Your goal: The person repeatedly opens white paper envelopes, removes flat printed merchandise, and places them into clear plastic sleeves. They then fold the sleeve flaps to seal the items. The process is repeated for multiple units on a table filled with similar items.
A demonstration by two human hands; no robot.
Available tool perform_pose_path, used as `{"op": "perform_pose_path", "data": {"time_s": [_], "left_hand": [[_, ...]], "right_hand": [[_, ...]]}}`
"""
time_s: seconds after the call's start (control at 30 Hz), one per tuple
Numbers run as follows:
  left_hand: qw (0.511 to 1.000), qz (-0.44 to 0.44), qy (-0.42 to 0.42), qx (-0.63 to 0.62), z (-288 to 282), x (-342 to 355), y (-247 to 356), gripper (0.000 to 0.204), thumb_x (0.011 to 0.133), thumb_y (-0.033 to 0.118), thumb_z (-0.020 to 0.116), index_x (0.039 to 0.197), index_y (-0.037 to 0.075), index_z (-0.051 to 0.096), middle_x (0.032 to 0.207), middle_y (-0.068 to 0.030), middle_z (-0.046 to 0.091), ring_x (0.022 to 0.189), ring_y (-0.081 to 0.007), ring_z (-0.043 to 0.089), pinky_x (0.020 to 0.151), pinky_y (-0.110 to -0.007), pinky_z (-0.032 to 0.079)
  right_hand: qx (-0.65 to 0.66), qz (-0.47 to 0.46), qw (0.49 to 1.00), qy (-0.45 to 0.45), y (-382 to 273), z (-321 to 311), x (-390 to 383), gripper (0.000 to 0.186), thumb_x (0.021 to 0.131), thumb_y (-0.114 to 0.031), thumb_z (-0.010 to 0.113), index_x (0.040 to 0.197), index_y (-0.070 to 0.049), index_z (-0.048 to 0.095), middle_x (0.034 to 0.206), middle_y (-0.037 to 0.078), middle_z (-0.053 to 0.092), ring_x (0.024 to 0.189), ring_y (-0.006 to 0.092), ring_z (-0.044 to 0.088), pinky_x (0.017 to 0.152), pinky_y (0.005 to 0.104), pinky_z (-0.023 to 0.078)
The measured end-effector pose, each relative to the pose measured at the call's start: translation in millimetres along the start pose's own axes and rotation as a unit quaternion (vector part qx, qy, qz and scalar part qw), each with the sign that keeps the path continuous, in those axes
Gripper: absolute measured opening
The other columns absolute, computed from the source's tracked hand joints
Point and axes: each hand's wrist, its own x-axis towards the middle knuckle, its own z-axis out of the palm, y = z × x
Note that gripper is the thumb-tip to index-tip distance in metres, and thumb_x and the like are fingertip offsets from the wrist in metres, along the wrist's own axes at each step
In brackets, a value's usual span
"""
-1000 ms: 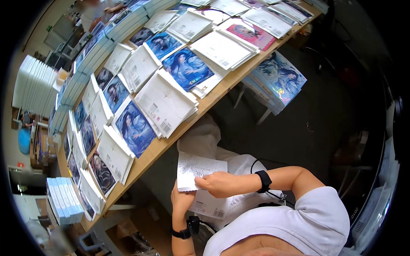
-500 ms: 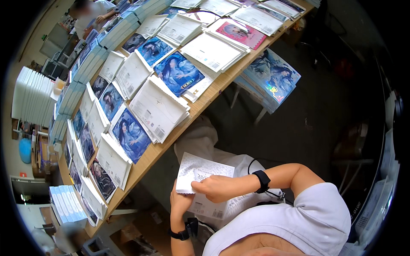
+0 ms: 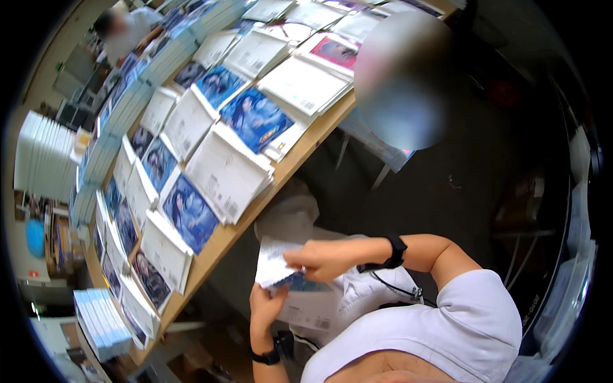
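A light-brown wooden table (image 3: pixel 305 152) is running diagonally across the scene from 7 o'clock to 1 o'clock. Rows of white paper packets (image 3: pixel 228 177) and blue illustrated cards (image 3: pixel 191 213) are covering its top. Stacked pale-blue boxes (image 3: pixel 102 153) are lining its far side between 9 and 11 o'clock. A co-worker in a light top (image 3: pixel 128 41) is standing beyond them at 10 o'clock.

The work item, a thin white printed paper sheet (image 3: pixel 271 260), is lying at 7 o'clock from the view's centre, above the person's lap and in front of the table.

Right hand (image 3: pixel 322 260): reaching in from the sheet's 3 o'clock side. Thumb and forefinger are pinching the sheet; the remaining fingers are curling together. A black wristband (image 3: pixel 397 252) is encircling this wrist.

Left hand (image 3: pixel 265 306): meeting the sheet's lower edge at 6 o'clock, with the thumb pointing toward 1 o'clock. The other fingers are passing out of view; their spread cannot be told.

A dark-blue illustrated piece (image 3: pixel 295 281) is showing at the sheet's 4 o'clock side. A white flat packet (image 3: pixel 308 311) is lying below it on the lap.
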Motion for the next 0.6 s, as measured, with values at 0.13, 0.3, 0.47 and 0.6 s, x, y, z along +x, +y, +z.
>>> {"op": "perform_pose_path", "data": {"time_s": [0.13,0.3,0.47,0.6], "left_hand": [[0.993,-0.05,0.012,0.107,5,6,13,0.039,0.074,0.025,0.067,0.105,0.004,0.059,0.081,-0.0107,0.065,0.076,-0.019,0.063,0.069,-0.029,0.047],[0.998,-0.033,-0.024,0.037,17,10,48,0.033,0.08,0.032,0.058,0.1,0.005,0.061,0.078,-0.0092,0.064,0.077,-0.0244,0.063,0.071,-0.033,0.046],[0.998,-0.04,-0.021,0.048,13,1,44,0.031,0.082,0.032,0.053,0.096,0.007,0.063,0.08,-0.006,0.065,0.077,-0.0232,0.063,0.071,-0.032,0.046],[0.995,-0.018,0.011,0.094,13,-3,48,0.032,0.082,0.033,0.054,0.097,0.007,0.063,0.083,-0.0067,0.066,0.082,-0.0262,0.064,0.074,-0.034,0.046]], "right_hand": [[0.102,0.13,0.985,-0.045,-5,-23,3,0.019,0.073,-0.001,0.053,0.09,-0.004,0.045,0.066,0.009,0.053,0.052,0.018,0.056,0.044,0.0295,0.044],[0.106,0.19,0.976,0.008,-23,-39,-11,0.015,0.075,0.0,0.05,0.087,-0.004,0.04,0.062,0.003,0.051,0.045,0.0095,0.052,0.039,0.0221,0.041],[0.059,0.199,0.978,-0.015,-24,-27,1,0.014,0.077,-0.001,0.049,0.086,-0.005,0.039,0.058,0.003,0.049,0.042,0.0093,0.051,0.038,0.0217,0.04],[0.035,0.18,0.983,-0.008,-27,-27,1,0.03,0.076,0.001,0.05,0.105,-0.001,0.043,0.059,0.005,0.051,0.042,0.0114,0.052,0.04,0.0238,0.042]]}}
